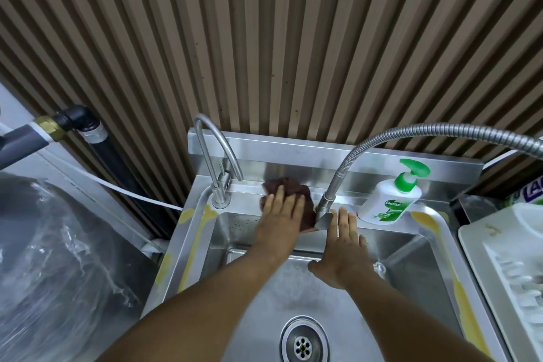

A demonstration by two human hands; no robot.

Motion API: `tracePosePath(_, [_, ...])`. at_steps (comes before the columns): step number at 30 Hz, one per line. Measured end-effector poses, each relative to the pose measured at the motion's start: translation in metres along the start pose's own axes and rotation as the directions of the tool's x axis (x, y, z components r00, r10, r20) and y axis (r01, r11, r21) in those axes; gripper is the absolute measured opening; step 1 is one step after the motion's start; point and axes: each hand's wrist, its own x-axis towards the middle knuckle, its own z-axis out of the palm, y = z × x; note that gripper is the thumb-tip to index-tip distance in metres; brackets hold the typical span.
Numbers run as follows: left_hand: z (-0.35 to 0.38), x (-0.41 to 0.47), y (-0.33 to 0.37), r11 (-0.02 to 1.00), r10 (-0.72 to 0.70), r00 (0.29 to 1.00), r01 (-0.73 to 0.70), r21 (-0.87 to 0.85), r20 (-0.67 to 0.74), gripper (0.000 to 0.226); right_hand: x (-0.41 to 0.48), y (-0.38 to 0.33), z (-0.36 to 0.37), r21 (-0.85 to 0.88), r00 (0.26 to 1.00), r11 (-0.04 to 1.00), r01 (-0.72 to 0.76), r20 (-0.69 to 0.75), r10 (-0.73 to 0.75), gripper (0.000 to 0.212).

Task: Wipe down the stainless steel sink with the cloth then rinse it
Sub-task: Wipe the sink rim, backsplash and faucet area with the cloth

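left hand [280, 214] flat on cloth [296, 195], fingers toward back ledge

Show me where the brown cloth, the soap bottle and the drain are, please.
brown cloth [308, 209], head view, on its uncovered right part.
soap bottle [382, 194], head view, on its white body.
drain [303, 347], head view, on its perforated centre.

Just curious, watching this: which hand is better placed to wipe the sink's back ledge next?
Probably left: the left hand lies flat on the brown cloth on that ledge; the right hand rests bare beside the flexible tap.
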Motion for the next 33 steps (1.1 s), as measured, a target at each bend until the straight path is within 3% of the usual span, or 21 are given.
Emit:
tracePosePath(6, [0.013, 0.001, -0.002, 0.999, 0.032, 0.996, -0.031, 0.019, -0.078, 0.068, -0.001, 0.003, 0.001, -0.013, 1.000, 1.000, 0.011, -0.018, -0.011, 0.118])
tracePosePath(15, [0.016, -0.035, -0.051, 0.970, -0.220, 0.976, 0.218, 0.109, 0.000, 0.089, -0.001, 0.004, -0.002, -0.027, 1.000, 0.999, 0.022, -0.013, -0.023, 0.118])
tracePosePath(18, [0.019, -0.041, -0.045, 0.953, -0.302, 0.949, 0.300, -0.026, -0.096, 0.087, -0.001, 0.003, -0.003, -0.032, 1.000, 0.999, 0.024, -0.007, -0.024, 0.118])
tracePosePath(20, [0.022, -0.046, -0.034, 0.937, -0.336, 0.938, 0.325, -0.132, -0.079, 0.081, -0.001, 0.004, -0.003, -0.034, 1.000, 0.999, 0.027, 0.003, -0.027, 0.118])
tracePosePath(23, [0.027, -0.059, -0.018, 0.862, -0.406, 0.895, 0.307, -0.403, -0.186, 0.073, -0.002, 0.005, -0.003, -0.044, 0.999, 0.998, 0.034, 0.006, -0.034, 0.117])
tracePosePath(25, [0.034, -0.067, -0.009, 0.702, -0.549, 0.810, 0.313, -0.640, -0.206, 0.068, -0.002, 0.006, -0.003, -0.050, 0.999, 0.998, 0.039, 0.002, -0.039, 0.116])
tracePosePath(26, [0.037, -0.068, -0.004, 0.541, -0.657, 0.743, 0.344, -0.768, -0.129, 0.066, -0.002, 0.006, -0.003, -0.050, 0.999, 0.998, 0.042, 0.002, -0.042, 0.116])
tracePosePath(27, [0.035, -0.067, 0.002, 0.279, -0.750, 0.660, 0.368, -0.887, 0.038, 0.063, -0.002, 0.006, -0.003, -0.050, 0.999, 0.998, 0.045, 0.004, -0.045, 0.116])
tracePosePath(28, [0.030, -0.063, 0.007, -0.075, -0.788, 0.561, 0.324, -0.943, 0.256, 0.060, -0.002, 0.006, -0.004, -0.052, 0.999, 0.997, 0.048, 0.007, -0.048, 0.116])
tracePosePath(29, [0.026, -0.059, 0.012, -0.399, -0.743, 0.491, 0.222, -0.890, 0.455, 0.054, -0.002, 0.006, -0.004, -0.055, 0.999, 0.997, 0.049, 0.011, -0.049, 0.115])
tracePosePath(30, [0.024, -0.058, 0.015, -0.610, -0.667, 0.443, 0.137, -0.781, 0.599, 0.047, -0.002, 0.007, -0.004, -0.058, 0.999, 0.997, 0.050, 0.014, -0.049, 0.115])
tracePosePath(31, [0.023, -0.058, 0.016, -0.721, -0.593, 0.411, 0.111, -0.684, 0.692, 0.037, -0.002, 0.007, -0.004, -0.057, 0.999, 0.997, 0.051, 0.017, -0.050, 0.116])
tracePosePath(33, [0.017, -0.059, 0.020, -0.808, -0.472, 0.399, 0.161, -0.567, 0.786, 0.025, -0.001, 0.007, -0.003, -0.051, 0.999, 0.998, 0.049, 0.025, -0.048, 0.117])
